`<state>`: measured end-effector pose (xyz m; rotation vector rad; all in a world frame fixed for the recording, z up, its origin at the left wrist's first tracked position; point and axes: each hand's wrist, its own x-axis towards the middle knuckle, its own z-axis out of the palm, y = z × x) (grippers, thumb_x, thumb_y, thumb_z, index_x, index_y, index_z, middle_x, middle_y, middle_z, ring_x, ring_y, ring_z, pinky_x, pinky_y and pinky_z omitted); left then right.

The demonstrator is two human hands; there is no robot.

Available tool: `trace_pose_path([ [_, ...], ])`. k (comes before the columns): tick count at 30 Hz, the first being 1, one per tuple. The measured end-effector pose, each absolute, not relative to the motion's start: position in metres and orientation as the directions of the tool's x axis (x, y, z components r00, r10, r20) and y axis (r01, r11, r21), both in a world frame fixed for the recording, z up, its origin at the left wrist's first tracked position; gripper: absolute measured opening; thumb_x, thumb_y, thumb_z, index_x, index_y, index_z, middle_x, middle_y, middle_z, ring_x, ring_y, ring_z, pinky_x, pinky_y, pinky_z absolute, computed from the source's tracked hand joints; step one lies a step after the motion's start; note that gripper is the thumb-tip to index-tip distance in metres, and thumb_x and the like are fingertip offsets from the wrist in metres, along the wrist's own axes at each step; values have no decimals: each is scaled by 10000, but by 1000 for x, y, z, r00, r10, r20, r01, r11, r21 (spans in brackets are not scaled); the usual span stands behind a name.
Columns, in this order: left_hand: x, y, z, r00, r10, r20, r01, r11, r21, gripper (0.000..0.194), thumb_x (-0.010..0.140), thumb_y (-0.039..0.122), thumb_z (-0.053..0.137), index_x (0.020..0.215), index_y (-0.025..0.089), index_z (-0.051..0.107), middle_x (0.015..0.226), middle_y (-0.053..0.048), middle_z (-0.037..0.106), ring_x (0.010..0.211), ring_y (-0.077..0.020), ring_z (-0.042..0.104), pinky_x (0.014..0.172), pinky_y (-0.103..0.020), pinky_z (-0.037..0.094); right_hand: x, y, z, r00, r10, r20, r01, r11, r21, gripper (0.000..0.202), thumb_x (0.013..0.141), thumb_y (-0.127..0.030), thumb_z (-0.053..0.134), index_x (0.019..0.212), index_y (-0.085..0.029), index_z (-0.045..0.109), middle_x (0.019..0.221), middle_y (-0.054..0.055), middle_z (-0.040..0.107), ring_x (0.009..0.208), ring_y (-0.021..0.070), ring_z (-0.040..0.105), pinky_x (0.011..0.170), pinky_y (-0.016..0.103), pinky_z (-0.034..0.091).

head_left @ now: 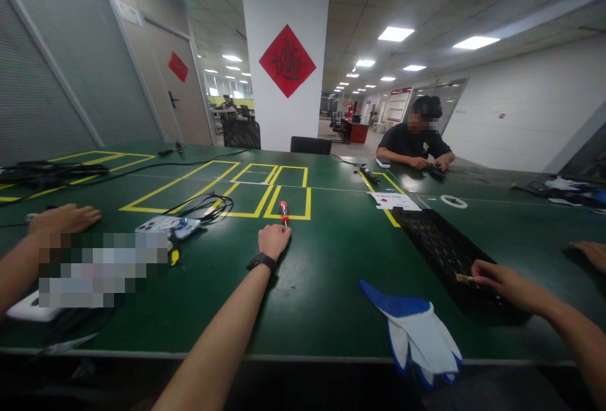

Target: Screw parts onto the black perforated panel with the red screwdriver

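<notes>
My left hand point(274, 240), with a black band on its wrist, is closed at the metal shaft of a red-handled screwdriver point(284, 209); the handle points away from me. On the right, my right hand point(495, 277) pinches a small yellowish piece point(464, 278) over a long black slotted tray point(435, 240). What this piece is cannot be made out. A blue and white glove point(421, 329) lies at the front edge, between my hands.
Left of me are another person's hand point(66, 218), a phone point(170, 226), cables point(215, 206) and a white power strip point(35, 310). Yellow tape outlines mark the green table point(326, 310). A person point(416, 139) sits across; another hand point(591, 253) rests far right.
</notes>
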<state>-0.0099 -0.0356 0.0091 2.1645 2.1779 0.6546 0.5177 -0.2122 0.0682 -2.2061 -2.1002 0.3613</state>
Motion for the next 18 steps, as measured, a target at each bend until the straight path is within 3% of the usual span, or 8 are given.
trace_pose_path([
  [2,-10,-36,9,-45,956,288,956,-42,292,442,803,422,330,721,189,696,806,-108,677,840,-246,587,729,-324,386,514,-204,70,4,986,-169,952,-55,-300,250,803,-393,380,779,-213,553,795,139,612,690,158,547,628,254,356],
  [7,-10,-37,11,-43,956,290,951,-49,304,437,803,421,332,712,189,691,788,-104,677,819,-247,593,721,-328,389,520,-184,69,-7,994,-105,937,-30,-348,281,784,-399,414,787,-175,585,848,163,609,725,148,544,675,261,350],
  [10,-10,-37,12,-46,958,284,951,-45,305,437,804,421,331,707,185,686,793,-109,676,820,-250,595,721,-330,391,542,-172,61,42,998,43,957,-28,-289,336,763,-410,464,874,-141,633,984,203,591,866,170,557,767,282,344],
  [13,-9,-38,12,-59,959,277,950,-31,311,425,803,423,338,710,182,676,792,-108,675,831,-245,595,730,-324,390,573,-161,48,305,933,190,947,-275,-169,526,732,-421,515,1071,-25,579,1049,298,549,904,231,570,779,346,346],
  [15,-9,-38,12,-74,959,275,948,-18,318,415,800,435,344,723,185,667,790,-100,675,823,-241,596,726,-320,390,592,-157,40,432,897,93,891,-408,-200,604,735,-432,510,1121,32,534,1010,330,561,813,236,608,722,351,371],
  [18,-7,-37,12,-97,955,281,951,5,309,430,792,479,347,738,187,657,792,-100,673,816,-242,597,711,-319,391,603,-157,35,361,932,-30,875,-350,-335,438,708,-326,542,1014,-22,618,1011,297,590,791,204,626,749,322,383],
])
